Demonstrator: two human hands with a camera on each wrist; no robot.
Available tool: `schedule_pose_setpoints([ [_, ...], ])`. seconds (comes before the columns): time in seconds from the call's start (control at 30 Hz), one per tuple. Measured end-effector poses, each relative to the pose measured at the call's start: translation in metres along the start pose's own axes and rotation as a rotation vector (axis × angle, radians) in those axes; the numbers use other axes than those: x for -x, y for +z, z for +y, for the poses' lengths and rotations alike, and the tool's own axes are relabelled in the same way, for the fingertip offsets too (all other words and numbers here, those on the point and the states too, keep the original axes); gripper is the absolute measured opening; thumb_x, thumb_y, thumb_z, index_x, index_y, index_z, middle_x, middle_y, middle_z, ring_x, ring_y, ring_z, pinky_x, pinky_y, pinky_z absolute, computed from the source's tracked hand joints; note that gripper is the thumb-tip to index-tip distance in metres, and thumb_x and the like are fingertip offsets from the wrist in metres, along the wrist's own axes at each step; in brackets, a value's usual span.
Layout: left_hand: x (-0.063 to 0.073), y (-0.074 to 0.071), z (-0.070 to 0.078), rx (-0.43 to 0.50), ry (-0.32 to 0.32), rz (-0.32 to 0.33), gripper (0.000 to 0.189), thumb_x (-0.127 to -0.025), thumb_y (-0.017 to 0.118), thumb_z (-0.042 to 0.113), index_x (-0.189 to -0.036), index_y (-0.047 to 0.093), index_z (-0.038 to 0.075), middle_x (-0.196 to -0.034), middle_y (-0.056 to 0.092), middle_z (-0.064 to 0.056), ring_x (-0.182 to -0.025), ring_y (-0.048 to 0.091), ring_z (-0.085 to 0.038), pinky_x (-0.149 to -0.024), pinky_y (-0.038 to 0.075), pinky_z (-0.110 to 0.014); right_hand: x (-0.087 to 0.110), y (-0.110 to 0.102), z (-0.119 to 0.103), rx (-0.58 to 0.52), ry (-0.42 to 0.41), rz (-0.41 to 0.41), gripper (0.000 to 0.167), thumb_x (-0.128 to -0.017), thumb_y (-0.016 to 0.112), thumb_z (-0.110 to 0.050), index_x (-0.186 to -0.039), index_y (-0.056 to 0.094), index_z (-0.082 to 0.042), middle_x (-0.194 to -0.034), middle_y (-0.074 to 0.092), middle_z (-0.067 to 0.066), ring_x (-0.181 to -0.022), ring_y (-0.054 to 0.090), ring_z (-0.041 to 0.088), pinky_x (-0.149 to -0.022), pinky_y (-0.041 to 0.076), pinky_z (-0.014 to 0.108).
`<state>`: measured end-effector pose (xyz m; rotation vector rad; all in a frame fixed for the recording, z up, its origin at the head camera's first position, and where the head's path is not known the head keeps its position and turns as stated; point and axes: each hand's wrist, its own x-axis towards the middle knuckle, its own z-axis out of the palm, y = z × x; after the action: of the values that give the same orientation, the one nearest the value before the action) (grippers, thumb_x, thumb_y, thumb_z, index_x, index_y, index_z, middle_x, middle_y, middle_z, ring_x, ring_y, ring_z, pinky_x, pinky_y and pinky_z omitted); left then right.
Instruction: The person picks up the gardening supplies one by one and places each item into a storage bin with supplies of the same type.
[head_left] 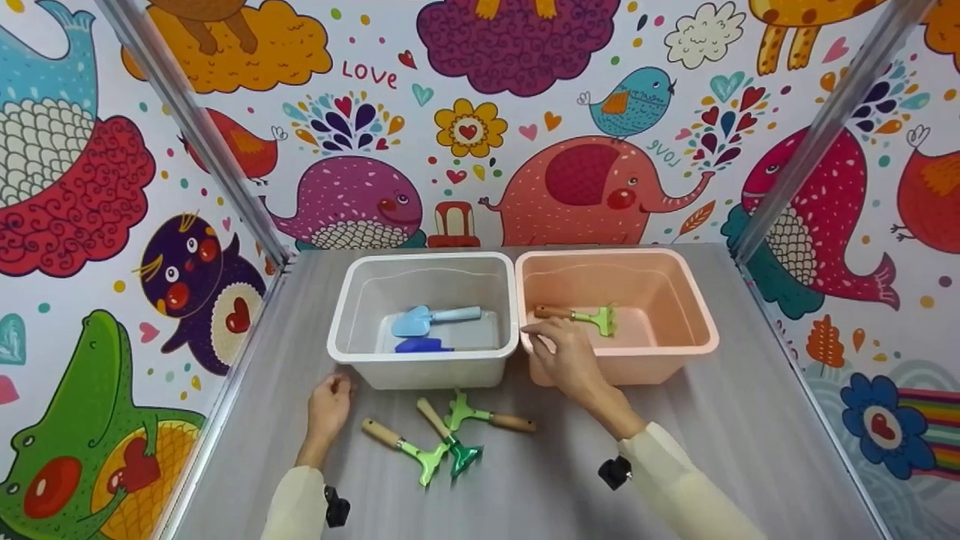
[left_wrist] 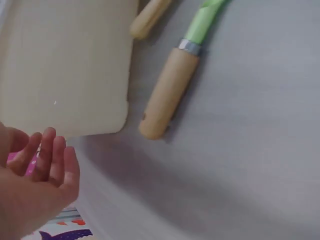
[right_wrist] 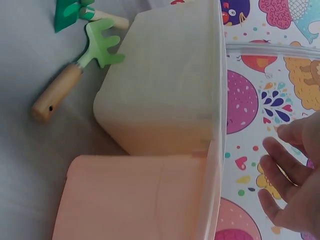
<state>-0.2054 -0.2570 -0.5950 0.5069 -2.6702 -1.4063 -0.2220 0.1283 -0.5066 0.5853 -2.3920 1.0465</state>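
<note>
My right hand is over the front left rim of the peach bin, fingers loosely bent and holding nothing. Inside that bin lies a light green hand rake with a wooden handle. Beside the front left corner of the white bin, my left hand hangs empty with relaxed fingers. A light blue trowel and a dark blue tool lie in the white bin. In front of it are a light green hand rake, another light green tool and a dark green one.
Both bins stand side by side on the grey table, near the back wall. Printed panels surround the table at the back and sides, with metal posts at the corners.
</note>
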Motion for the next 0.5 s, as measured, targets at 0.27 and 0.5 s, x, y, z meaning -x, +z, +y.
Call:
schedule_pose_setpoints([
  [0.27, 0.014, 0.015, -0.004, -0.091, 0.176, -0.046, 0.021, -0.098, 0.055, 0.004, -0.112, 0.068, -0.006, -0.1, 0.07, -0.019, -0.089, 0.062, -0.024, -0.075, 0.049, -0.031, 0.013, -0.019, 0.014, 0.069, -0.09, 0.122, 0.021, -0.08, 0.074, 0.009, -0.098, 0.075, -0.002, -0.095, 0.072, 0.01, -0.094, 0.067, 0.03, -0.085, 0.053, 0.048],
  [0.5, 0.026, 0.028, -0.007, -0.242, 0.298, -0.115, 0.016, -0.094, 0.063, 0.003, -0.108, 0.071, 0.001, -0.104, 0.07, -0.014, -0.097, 0.064, -0.027, -0.087, 0.053, -0.045, 0.024, -0.041, 0.027, 0.086, -0.044, 0.161, 0.027, -0.078, 0.076, 0.012, -0.1, 0.075, -0.003, -0.101, 0.071, 0.013, -0.097, 0.066, 0.032, -0.083, 0.051, 0.048],
])
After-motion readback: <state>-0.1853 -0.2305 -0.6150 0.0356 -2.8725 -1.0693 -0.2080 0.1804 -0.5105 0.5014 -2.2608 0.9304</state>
